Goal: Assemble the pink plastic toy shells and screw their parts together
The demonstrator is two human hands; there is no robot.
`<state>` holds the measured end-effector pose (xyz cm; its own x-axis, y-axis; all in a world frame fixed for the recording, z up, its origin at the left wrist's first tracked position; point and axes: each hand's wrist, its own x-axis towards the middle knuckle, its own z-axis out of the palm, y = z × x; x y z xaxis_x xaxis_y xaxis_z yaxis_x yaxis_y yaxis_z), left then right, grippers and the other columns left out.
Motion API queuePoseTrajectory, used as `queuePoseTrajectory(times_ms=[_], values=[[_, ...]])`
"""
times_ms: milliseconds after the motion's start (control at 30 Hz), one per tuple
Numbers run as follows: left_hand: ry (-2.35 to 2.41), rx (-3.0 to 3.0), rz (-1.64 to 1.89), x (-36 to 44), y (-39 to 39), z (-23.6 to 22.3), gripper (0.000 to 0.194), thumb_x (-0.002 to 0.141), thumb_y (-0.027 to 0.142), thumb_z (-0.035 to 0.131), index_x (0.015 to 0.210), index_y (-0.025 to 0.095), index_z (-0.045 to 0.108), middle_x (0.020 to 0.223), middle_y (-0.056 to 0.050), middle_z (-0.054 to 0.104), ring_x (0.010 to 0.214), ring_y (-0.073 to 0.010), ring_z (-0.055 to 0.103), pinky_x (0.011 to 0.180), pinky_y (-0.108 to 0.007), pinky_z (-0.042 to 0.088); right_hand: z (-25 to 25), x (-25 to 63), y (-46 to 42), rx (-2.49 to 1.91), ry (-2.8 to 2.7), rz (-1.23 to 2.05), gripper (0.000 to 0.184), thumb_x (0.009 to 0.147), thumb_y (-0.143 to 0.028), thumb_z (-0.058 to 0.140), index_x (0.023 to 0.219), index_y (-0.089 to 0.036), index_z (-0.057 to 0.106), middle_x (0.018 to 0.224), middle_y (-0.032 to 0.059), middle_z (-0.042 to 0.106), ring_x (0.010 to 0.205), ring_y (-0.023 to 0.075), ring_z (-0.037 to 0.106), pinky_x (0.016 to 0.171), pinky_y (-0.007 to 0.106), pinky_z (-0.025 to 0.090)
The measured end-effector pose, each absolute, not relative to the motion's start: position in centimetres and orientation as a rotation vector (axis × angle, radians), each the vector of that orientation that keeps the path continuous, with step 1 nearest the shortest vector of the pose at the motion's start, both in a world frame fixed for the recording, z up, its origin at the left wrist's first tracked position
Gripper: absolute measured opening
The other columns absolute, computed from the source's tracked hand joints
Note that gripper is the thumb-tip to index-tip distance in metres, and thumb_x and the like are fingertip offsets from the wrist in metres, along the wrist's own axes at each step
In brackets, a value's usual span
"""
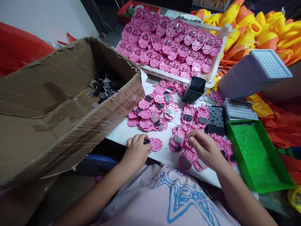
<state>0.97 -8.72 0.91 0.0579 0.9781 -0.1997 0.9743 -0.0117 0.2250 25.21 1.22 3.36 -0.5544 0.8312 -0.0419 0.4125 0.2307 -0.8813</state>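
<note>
Your left hand [138,148] has its fingers and thumb pinching the left end of a scalloped pink plastic casing [156,144], close to the near edge of the paper-covered counter [121,133]. A small dark flat piece [146,141] sits at that end, partly under your fingertips. Grip the casing by its rim and press the piece down evenly, since a push at one corner would probably tilt it. Keep the work in from that near edge so nothing slips onto your lap.

Your right hand [204,145] is half curled, thumb and forefinger close together, over the loose pink casings [178,138] towards the right; whether it pinches one, you cannot tell from here. Lift from the top of that heap, straight up, because the overlapping rims could catch and drag the neighbours. Mind the open green plastic tray [258,157] along the right edge when your forearm swings.
</note>
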Motion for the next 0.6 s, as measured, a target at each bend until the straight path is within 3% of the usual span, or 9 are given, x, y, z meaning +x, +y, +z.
queuePoseTrajectory(times_ms=[133, 267, 333, 467, 600], values=[[1.900, 2.063, 0.101, 0.4, -8.9, 0.5, 0.007, 0.074, 0.022, 0.071, 0.081, 0.022, 0.069, 0.101, -0.008, 0.056, 0.097, -0.0265, 0.052, 0.082, -0.043, 0.040, 3.2, 24.3, -0.7, -1.108, -1.944, 1.339, 0.015, 0.087, -0.031, 0.056, 0.082, -0.020, 0.064, 0.071, 0.0020, 0.064, 0.067, 0.0124, 0.059, 0.061, 0.026, 0.046], [1.810, 1.992, 0.482, 0.9, -8.8, 0.7, 0.013, 0.080, 0.017, 0.061, 0.093, 0.017, 0.062, 0.092, -0.005, 0.055, 0.083, -0.0171, 0.057, 0.078, -0.033, 0.048, 2.8, 23.8, -1.3, -1.118, -1.868, 1.227, 0.012, 0.087, -0.027, 0.056, 0.086, -0.020, 0.066, 0.077, 0.0029, 0.066, 0.073, 0.0128, 0.061, 0.065, 0.027, 0.048], [1.776, 1.941, 0.704, 1.9, -8.5, 1.2, 0.019, 0.081, 0.017, 0.061, 0.100, 0.018, 0.058, 0.094, -0.005, 0.059, 0.088, -0.0163, 0.060, 0.081, -0.030, 0.050, 2.8, 23.8, -1.4, -1.128, -1.845, 1.154, 0.013, 0.088, -0.024, 0.054, 0.087, -0.020, 0.066, 0.078, 0.0027, 0.066, 0.074, 0.0123, 0.061, 0.067, 0.026, 0.048], [1.765, 1.901, 0.874, 4.6, -7.3, 2.5, 0.054, 0.074, 0.020, 0.070, 0.123, 0.019, 0.048, 0.114, -0.008, 0.063, 0.105, -0.0205, 0.061, 0.091, -0.032, 0.051, 3.1, 24.5, -1.3, -1.139, -1.832, 1.013, 0.012, 0.087, -0.021, 0.055, 0.091, -0.021, 0.067, 0.084, 0.0029, 0.067, 0.080, 0.0120, 0.062, 0.070, 0.025, 0.050], [1.539, 2.057, 0.915, 6.7, -5.7, 3.2, 0.050, 0.077, 0.017, 0.065, 0.124, 0.016, 0.049, 0.113, -0.011, 0.064, 0.105, -0.0204, 0.062, 0.092, -0.033, 0.052, 3.6, 25.4, -1.0, -1.163, -1.884, 0.841, 0.012, 0.086, -0.019, 0.057, 0.093, -0.020, 0.067, 0.087, 0.0043, 0.067, 0.082, 0.0123, 0.063, 0.072, 0.025, 0.050]])
